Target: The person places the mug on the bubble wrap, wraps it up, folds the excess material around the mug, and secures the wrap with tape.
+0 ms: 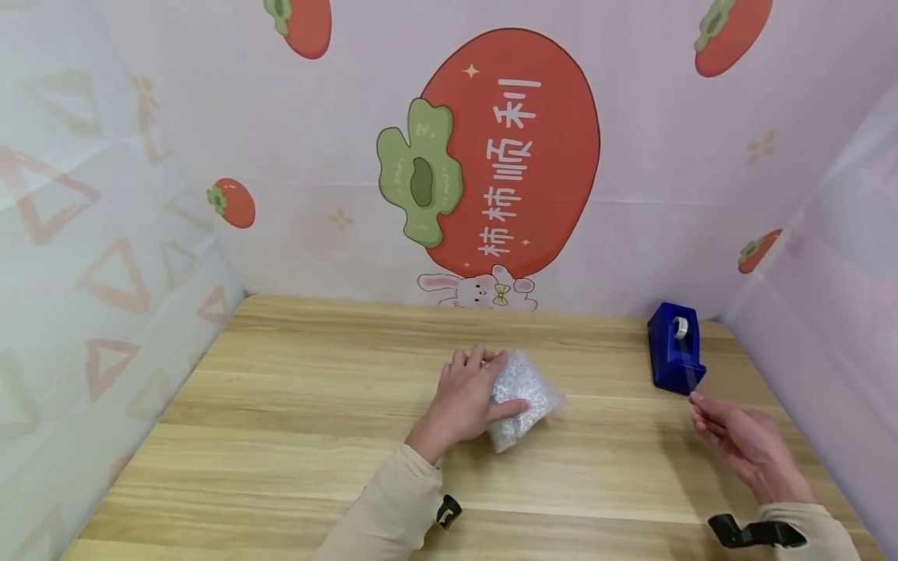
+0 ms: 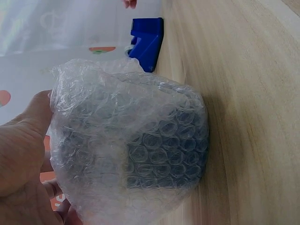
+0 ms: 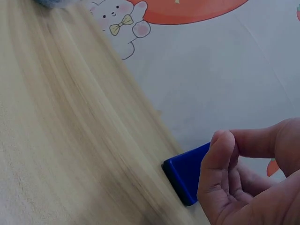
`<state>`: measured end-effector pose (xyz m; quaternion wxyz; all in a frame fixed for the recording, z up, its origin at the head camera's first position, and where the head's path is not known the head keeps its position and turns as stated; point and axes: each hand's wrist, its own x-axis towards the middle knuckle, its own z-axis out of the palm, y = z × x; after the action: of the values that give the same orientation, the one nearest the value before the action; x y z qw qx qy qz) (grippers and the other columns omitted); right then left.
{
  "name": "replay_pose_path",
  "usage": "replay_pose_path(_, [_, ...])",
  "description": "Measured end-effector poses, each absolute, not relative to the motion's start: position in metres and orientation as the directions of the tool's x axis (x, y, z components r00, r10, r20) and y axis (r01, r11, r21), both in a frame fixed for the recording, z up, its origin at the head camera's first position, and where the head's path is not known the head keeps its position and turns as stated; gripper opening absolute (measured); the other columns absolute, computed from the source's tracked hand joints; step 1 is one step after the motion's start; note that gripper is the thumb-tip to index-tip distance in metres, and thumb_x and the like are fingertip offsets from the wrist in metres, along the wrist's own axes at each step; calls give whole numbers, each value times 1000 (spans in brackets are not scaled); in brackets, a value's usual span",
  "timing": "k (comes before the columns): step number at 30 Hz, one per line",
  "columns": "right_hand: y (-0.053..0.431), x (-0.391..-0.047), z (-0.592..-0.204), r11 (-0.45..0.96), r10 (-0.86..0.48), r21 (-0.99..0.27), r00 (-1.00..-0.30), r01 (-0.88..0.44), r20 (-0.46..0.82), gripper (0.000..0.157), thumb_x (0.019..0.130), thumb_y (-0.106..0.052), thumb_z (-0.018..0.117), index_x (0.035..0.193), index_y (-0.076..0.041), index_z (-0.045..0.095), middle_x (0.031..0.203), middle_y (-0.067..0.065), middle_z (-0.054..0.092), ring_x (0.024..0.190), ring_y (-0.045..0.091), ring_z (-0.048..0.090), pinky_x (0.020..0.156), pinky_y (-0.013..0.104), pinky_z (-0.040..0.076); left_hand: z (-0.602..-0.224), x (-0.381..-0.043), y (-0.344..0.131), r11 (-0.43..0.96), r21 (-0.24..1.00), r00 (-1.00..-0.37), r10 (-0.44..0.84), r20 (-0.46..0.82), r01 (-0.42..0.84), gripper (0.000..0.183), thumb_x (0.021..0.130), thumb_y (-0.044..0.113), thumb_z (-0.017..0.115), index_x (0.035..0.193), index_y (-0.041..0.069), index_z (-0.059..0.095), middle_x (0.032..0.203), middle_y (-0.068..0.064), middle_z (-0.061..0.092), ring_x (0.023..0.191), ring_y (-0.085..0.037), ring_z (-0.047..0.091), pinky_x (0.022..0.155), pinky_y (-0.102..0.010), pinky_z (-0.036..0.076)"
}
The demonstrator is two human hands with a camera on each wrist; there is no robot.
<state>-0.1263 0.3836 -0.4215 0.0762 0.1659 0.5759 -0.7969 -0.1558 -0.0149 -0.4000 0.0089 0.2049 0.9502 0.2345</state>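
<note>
A package in clear bubble wrap [image 1: 522, 397] stands on the table, with something dark showing through the wrap [image 2: 159, 145] in the left wrist view. My left hand [image 1: 463, 397] grips it from the left side, thumb over its near face and fingers at its far edge. At the back right is a blue tape dispenser [image 1: 675, 366] holding a small roll of tape [image 1: 680, 327]. A thin clear strip of tape [image 1: 691, 380] runs from the dispenser's front to my right hand [image 1: 751, 444], whose thumb and forefinger pinch its end. The right wrist view shows those fingertips [image 3: 224, 140] pressed together.
The wooden table [image 1: 295, 413] meets a printed cloth backdrop [image 1: 316, 249] at the back. Cloth side walls rise at left and right, the right one close to my right hand.
</note>
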Motion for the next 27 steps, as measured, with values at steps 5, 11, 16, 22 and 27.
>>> replay_pose_path(5, [387,-128,-426,-229,79,-911,-926,343,-368,25,101,-3,60,86,-16,77,79,-3,71,69,6,66,63,20,55,-401,-156,-14,804,455,-916,396,72,383,84,87,59,72,153,12,46,135,-7,49,113,-25,41,90,-36,36])
replay_pose_path(11, [390,-137,-430,-195,169,-919,-911,342,-375,17,101,-19,64,86,-18,71,71,-7,60,63,5,53,54,21,44,-401,-156,-14,808,447,-916,393,79,385,84,87,59,72,153,13,46,135,-7,49,113,-25,42,90,-36,37])
replay_pose_path(16, [387,-145,-429,-215,258,-915,-884,341,-390,26,99,-31,67,76,-24,77,63,-7,57,55,4,48,49,21,39,-402,-157,-14,807,446,-915,395,79,387,84,87,59,71,153,13,46,135,-7,49,113,-25,42,90,-36,37])
replay_pose_path(22, [386,-155,-424,-208,255,-914,-882,350,-396,23,97,-29,70,77,-24,79,74,-10,67,47,3,46,43,20,37,-402,-157,-14,810,442,-916,394,79,386,85,87,60,71,154,14,46,134,-6,49,110,-24,42,87,-34,36])
replay_pose_path(27, [387,-162,-423,-193,239,-911,-883,365,-404,24,98,-27,69,76,-25,79,65,-9,63,43,4,42,42,22,35,-402,-157,-14,809,445,-916,392,78,384,85,87,60,71,154,14,45,134,-6,49,108,-23,41,85,-33,35])
